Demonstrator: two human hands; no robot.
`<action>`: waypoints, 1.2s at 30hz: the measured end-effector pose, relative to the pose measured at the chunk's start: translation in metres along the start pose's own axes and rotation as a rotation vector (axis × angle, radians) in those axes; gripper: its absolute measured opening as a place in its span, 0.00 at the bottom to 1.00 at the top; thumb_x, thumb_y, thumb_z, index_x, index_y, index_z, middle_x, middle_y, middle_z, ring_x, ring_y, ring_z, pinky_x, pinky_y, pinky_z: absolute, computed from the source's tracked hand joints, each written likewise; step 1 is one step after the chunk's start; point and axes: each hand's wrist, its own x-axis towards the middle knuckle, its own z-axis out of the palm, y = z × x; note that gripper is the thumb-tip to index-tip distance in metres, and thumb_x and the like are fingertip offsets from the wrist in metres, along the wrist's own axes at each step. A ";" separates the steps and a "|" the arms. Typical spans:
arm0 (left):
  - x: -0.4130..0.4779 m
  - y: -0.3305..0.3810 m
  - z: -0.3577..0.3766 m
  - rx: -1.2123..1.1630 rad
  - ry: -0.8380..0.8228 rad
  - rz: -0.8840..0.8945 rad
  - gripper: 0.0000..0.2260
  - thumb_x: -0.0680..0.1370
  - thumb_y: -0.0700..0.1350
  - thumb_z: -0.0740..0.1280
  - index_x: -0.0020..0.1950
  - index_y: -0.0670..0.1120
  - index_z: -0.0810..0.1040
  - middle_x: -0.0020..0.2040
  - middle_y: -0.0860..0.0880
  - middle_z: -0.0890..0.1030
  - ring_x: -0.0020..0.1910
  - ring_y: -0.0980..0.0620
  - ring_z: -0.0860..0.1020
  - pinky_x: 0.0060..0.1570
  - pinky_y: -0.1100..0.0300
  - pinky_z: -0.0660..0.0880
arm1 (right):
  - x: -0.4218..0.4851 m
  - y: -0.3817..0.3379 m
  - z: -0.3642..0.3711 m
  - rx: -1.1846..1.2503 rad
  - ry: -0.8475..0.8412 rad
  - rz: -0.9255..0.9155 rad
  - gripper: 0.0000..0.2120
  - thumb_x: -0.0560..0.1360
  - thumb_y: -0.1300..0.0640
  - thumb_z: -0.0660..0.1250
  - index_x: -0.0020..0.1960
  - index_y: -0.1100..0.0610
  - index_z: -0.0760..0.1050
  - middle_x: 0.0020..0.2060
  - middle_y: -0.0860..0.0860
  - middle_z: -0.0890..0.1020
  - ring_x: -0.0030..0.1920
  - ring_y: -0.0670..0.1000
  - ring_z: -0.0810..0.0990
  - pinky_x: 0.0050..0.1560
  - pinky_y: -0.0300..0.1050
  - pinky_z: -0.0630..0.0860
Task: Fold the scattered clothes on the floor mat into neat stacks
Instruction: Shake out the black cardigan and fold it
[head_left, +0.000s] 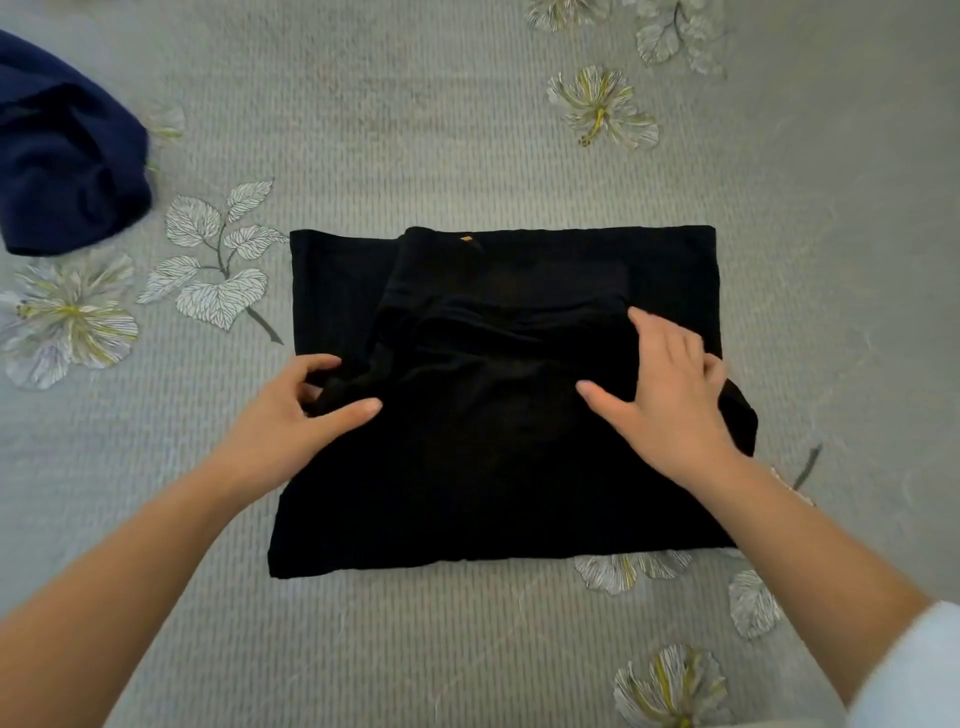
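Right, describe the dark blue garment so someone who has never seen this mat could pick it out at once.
On the grey floor mat printed with pale flowers, a black garment lies folded flat in the middle. Look up and left of it, at the picture's edge: the dark blue garment sits there. It alone is navy and crumpled in a heap.

Soft, even, dim light; wide-angle bending and blur at edges.

Printed leafy sprig (213, 260); just left of that sprig, a pale yellow-centred flower (67, 317); far right and above, a second flower (602, 106); well below and right, a third flower (670, 686).
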 end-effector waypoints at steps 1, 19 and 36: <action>0.004 -0.003 0.000 -0.047 0.056 0.008 0.12 0.73 0.51 0.72 0.55 0.55 0.76 0.44 0.52 0.80 0.42 0.54 0.80 0.37 0.65 0.72 | 0.009 -0.010 0.002 0.084 0.014 0.079 0.39 0.72 0.40 0.67 0.75 0.54 0.55 0.67 0.51 0.68 0.69 0.53 0.62 0.68 0.56 0.56; 0.070 0.095 0.029 0.157 0.454 0.226 0.12 0.76 0.54 0.66 0.56 0.52 0.78 0.46 0.54 0.78 0.54 0.48 0.78 0.62 0.44 0.68 | 0.073 -0.023 -0.018 0.624 0.222 0.138 0.06 0.74 0.57 0.65 0.49 0.48 0.75 0.42 0.39 0.80 0.46 0.39 0.79 0.44 0.28 0.73; 0.015 0.017 0.141 0.745 0.313 0.304 0.25 0.80 0.62 0.42 0.77 0.61 0.46 0.78 0.51 0.39 0.76 0.51 0.35 0.72 0.52 0.33 | 0.036 0.071 0.030 -0.303 -0.150 -0.343 0.29 0.79 0.37 0.41 0.77 0.44 0.42 0.78 0.49 0.46 0.77 0.52 0.39 0.73 0.53 0.33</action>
